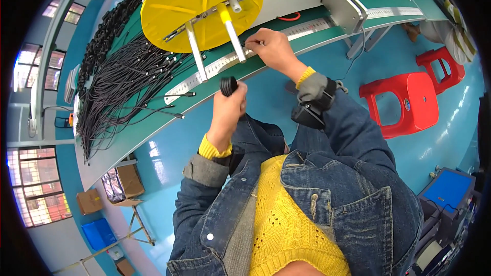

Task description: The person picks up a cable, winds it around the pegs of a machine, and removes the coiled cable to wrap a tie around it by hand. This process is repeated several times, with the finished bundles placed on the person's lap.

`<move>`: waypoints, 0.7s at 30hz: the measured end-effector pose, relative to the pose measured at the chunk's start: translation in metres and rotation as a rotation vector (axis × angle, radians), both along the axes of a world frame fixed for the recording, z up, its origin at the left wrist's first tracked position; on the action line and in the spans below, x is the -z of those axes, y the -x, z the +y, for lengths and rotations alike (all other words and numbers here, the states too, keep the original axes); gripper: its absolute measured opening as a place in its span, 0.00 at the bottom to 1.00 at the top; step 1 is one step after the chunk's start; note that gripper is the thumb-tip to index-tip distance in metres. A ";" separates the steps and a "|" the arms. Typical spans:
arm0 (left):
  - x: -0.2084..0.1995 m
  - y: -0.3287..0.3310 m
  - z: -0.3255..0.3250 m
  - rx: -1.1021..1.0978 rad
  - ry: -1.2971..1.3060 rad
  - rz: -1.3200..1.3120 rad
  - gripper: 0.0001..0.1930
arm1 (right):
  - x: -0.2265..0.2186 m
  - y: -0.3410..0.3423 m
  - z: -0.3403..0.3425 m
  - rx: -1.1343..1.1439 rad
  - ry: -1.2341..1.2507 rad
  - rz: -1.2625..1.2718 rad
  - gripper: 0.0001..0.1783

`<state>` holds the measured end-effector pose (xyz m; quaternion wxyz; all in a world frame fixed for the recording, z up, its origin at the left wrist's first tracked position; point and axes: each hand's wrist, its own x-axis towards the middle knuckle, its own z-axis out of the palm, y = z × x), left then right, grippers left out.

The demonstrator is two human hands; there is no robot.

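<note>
My left hand (225, 110) is closed round a small coiled black cable (228, 86) and holds it just in front of the table edge. My right hand (276, 51) pinches with thumb and forefinger over the table edge; a small dark bit shows at the fingertips, too small to name. Just left of those fingertips stands one of two metal pegs (232, 38) that stick out from a yellow disc (204, 0). Under the pegs a long steel ruler (217, 67) lies along the green table (146, 121).
A big heap of black cables (128, 74) spreads over the table's left part, some plugs reaching toward the edge. A metal bracket (345, 7) stands at the right of the machine. Red stools (417, 99) are on the floor at right, cardboard boxes (130, 181) at lower left.
</note>
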<state>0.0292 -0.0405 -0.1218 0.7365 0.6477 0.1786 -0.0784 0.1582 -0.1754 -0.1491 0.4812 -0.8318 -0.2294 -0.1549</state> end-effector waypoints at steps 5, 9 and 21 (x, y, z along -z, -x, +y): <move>0.003 -0.044 -0.003 -0.120 0.161 -0.075 0.06 | 0.002 0.016 -0.003 -0.141 -0.187 0.125 0.07; 0.003 -0.066 -0.001 -0.176 0.188 -0.013 0.05 | 0.000 0.018 0.000 -0.139 -0.085 0.068 0.06; 0.007 -0.078 0.019 -0.097 -0.193 0.027 0.05 | -0.011 0.005 -0.027 -0.130 -0.952 0.669 0.06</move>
